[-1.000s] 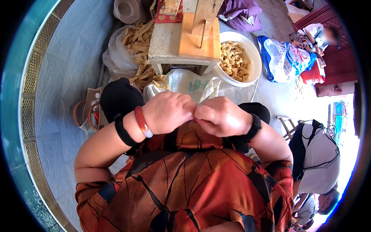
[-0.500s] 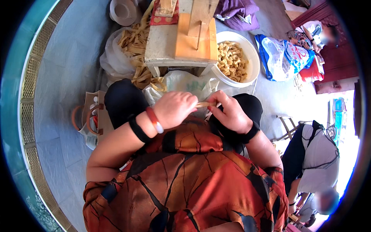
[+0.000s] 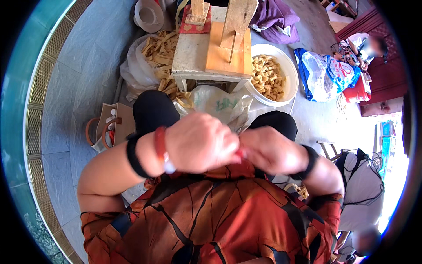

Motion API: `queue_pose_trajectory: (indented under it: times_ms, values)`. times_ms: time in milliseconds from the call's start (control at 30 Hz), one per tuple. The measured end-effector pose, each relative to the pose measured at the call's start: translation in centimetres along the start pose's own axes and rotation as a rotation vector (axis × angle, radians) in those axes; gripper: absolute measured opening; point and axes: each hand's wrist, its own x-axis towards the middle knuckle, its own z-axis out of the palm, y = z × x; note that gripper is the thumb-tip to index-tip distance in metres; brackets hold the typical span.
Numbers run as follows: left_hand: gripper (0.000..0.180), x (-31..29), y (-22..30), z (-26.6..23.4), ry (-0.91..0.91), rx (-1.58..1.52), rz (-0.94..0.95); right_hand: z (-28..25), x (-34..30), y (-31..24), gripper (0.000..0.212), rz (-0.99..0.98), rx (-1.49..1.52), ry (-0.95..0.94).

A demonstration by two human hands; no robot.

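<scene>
My left hand (image 3: pixel 198 143) and my right hand (image 3: pixel 272 152) meet in front of my chest, above my lap, both closed with fingertips touching or nearly so. Motion blurs them. The tan strip pinched between them half a second ago is hidden by my fingers now. Beyond my knees stands a white tub (image 3: pixel 292 79) of short, knotted-looking tan pieces (image 3: pixel 267 78). Long tan strips (image 3: pixel 163 55) lie heaped in a whitish plastic bag (image 3: pixel 135 70) to the left of a low bench (image 3: pixel 187 59).
The bench bears an orange-tan board (image 3: pixel 215 61) with a wooden upright (image 3: pixel 237 22). A pale sack (image 3: pixel 215 100) lies before it. At left stands a beige handbag (image 3: pixel 125 123); a purple cloth bundle (image 3: pixel 281 20) and blue-white bag (image 3: pixel 323 75) lie far right. Two people are at the right.
Both hands have come nearer my chest and closed together, covering the tan strip that showed between them. My elbows have spread outward, and the whole view has shifted slightly.
</scene>
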Motion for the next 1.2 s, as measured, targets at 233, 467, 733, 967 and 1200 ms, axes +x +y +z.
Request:
queue_pose_trajectory:
  times_ms: [233, 467, 733, 967, 1200]
  values:
    - [0.026, -1.9, -1.4, 2.0, 0.055, -0.115, -0.013, 1.0, -0.3, 0.1, 0.013, 0.165, 0.081, 0.012]
    - [0.011, -1.0, -8.5, 5.7, 0.181, -0.239, -0.365, 2.8, 1.7, 10.7, 0.018, -0.060, -0.344, 0.693]
    - [0.015, 4.3, -15.0, 5.6, 0.338, -0.136, -0.552, -3.2, 7.5, 14.4, 0.015, 0.024, -0.498, 0.963]
    - [0.015, 5.1, -18.1, 6.2, 0.168, 0.114, -0.689, -4.9, 7.2, 20.2, 0.008, 0.308, -0.603, 0.959]
    - [0.018, 1.3, -14.5, 7.0, 0.375, -0.407, -0.560, -3.1, 2.6, 16.1, 0.033, 0.235, 0.422, 0.884]
